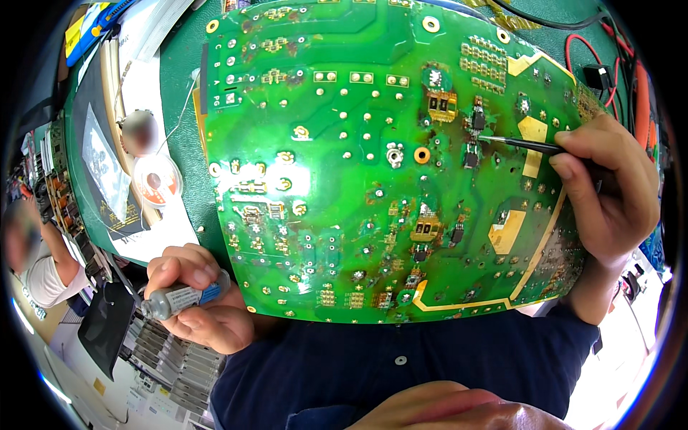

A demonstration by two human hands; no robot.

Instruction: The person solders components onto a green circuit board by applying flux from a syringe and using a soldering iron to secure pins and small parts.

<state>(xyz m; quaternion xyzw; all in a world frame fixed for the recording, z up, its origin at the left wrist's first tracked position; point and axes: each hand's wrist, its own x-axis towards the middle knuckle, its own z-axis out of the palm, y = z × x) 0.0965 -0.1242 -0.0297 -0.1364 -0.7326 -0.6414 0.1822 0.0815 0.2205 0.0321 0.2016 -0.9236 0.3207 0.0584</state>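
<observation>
A large green circuit board [337, 186] fills the middle, tilted in front of me, with brown stains on its right half. My right hand [609, 186] pinches slim black tweezers [527, 144] at the right edge. Their fine metal tip is at a small black chip [471, 155] on the board; contact is hard to judge. At the board's lower left corner, my left hand [197, 301] is closed around a small grey tube [170, 302] with a printed label. Most of the tube's far end is hidden by the fingers.
A green mat [188, 54] lies beneath. To the left are a wire spool [155, 180], papers and a blue cutter [93, 32]. Red and black cables [584, 43] run at the upper right. Another person [50, 265] is at the far left.
</observation>
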